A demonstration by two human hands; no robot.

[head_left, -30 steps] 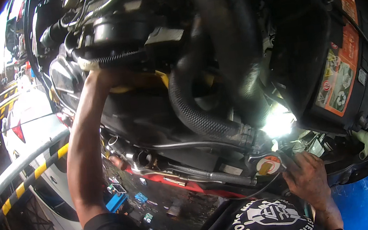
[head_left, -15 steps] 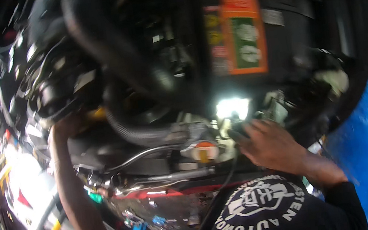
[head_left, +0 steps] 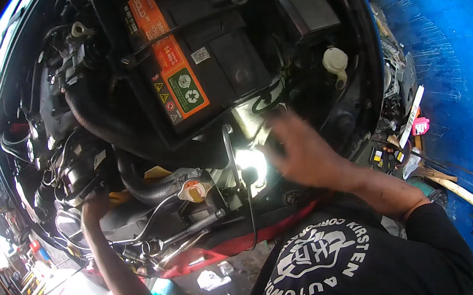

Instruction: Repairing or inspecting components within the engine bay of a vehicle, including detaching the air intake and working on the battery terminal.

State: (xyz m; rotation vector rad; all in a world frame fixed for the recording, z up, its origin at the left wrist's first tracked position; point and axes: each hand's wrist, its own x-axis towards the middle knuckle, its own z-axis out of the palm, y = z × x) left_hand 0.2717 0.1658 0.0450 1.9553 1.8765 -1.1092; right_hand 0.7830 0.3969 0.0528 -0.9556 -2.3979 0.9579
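My left hand (head_left: 95,206) reaches down into the engine bay beside a dark round housing (head_left: 79,171); its fingers are hidden among the parts. My right hand (head_left: 302,150) is blurred by motion, just right of a lit work lamp (head_left: 251,166) and apart from it. The lamp glares between the radiator's end and the car's front edge, with a thin dark cord (head_left: 252,217) hanging from it. To its left is the orange-and-white radiator cap (head_left: 194,191), next to a ribbed black hose (head_left: 141,187).
A black car battery (head_left: 223,48) with an orange label sits beyond my hands. A pale reservoir cap (head_left: 335,60) is to the right. Along the front runs a red bumper edge (head_left: 203,259). A blue surface (head_left: 450,47) lies at the right, with clutter beside the car.
My right hand has let go of the work lamp and moved off it to its upper right. The view has shifted and turned. My left hand stays down in the engine bay.
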